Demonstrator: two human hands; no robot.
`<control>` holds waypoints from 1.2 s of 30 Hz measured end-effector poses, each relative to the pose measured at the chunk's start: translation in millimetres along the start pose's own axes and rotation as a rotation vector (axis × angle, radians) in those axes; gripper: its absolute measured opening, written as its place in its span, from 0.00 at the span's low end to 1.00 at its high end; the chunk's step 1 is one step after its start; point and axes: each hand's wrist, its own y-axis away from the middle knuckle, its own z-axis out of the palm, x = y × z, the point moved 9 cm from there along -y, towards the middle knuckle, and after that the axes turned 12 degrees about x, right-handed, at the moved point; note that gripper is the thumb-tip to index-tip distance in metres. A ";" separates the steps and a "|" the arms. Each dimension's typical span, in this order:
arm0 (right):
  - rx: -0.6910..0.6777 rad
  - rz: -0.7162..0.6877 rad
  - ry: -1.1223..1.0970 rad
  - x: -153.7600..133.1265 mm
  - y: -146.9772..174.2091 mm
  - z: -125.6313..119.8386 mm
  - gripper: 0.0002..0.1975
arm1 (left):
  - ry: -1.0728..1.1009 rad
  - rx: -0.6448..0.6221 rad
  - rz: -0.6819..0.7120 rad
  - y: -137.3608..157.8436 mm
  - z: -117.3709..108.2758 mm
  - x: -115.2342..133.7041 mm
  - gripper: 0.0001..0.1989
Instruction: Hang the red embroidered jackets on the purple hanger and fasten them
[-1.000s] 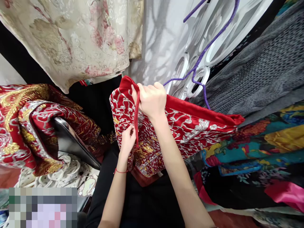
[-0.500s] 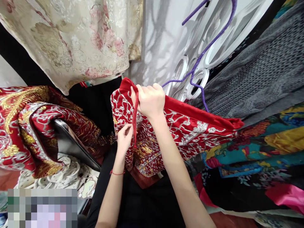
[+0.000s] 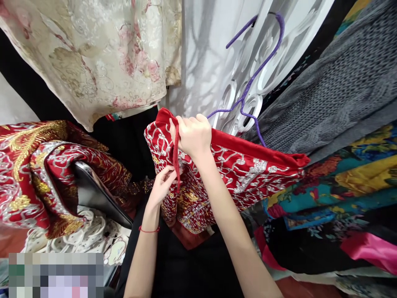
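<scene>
Two grips are on or beside the red garment [image 3: 242,169] in the middle of the frame. My right grip [image 3: 195,134] is clenched over its plain band [image 3: 242,144]; my left grip [image 3: 163,184] sits just below, thumb and fingers drawn together beside the dangling cord [image 3: 176,151]. Whether the left one has the cord or the cloth behind it, I cannot tell.

My main worry is weight. Heavy-looking silver and gold stitching covers the cloth below the band, and neither hand is on the band's far end at right of centre. If my right grip loosens, I'd expect the garment to slide toward my lap [image 3: 192,269]. The lower arms of the purple hanger [image 3: 246,93] pass behind the band, and I can't see whether they bear any load.

Snagging comes next. The raised stitching could catch on my red bracelet [image 3: 149,229], or that far end on the floral cloth [image 3: 322,203] close by. Tugging hard on the cord might bunch the band, while letting it hang loose might tangle it round my fingers.
</scene>
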 end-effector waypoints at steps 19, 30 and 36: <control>0.026 -0.003 0.015 -1.3 0.1 -1.4 0.23 | -0.124 0.041 0.167 -2.6 -9.7 48.3 0.15; 0.048 0.012 -0.033 -1.0 -0.6 -4.9 0.24 | -0.002 0.004 0.140 -10.5 2.4 60.1 0.15; 0.059 0.011 -0.047 -1.7 0.5 -6.5 0.24 | -0.038 0.054 0.198 -1.8 -6.2 74.2 0.15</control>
